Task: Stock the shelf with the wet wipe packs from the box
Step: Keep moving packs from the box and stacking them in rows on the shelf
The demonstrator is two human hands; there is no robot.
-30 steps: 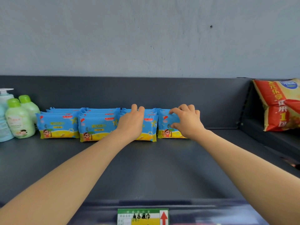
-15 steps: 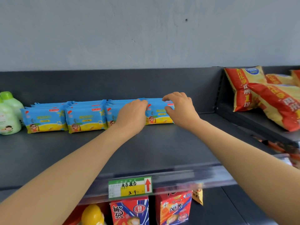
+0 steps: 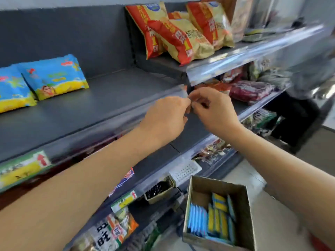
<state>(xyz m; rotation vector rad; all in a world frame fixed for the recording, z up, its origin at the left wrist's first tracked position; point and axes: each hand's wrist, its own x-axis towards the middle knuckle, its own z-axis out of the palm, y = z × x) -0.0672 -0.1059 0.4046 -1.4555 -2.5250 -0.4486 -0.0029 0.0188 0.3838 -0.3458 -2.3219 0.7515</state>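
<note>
Blue-and-yellow wet wipe packs stand side by side at the left of the dark grey shelf, tilted back. The open cardboard box sits low at right, apparently half full of further packs standing on edge.

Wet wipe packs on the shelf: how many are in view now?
2. One wet wipe pack sits on the grey shelf; a second pack is left of it, cut by the frame edge. More may hide behind them or off-frame.
</note>
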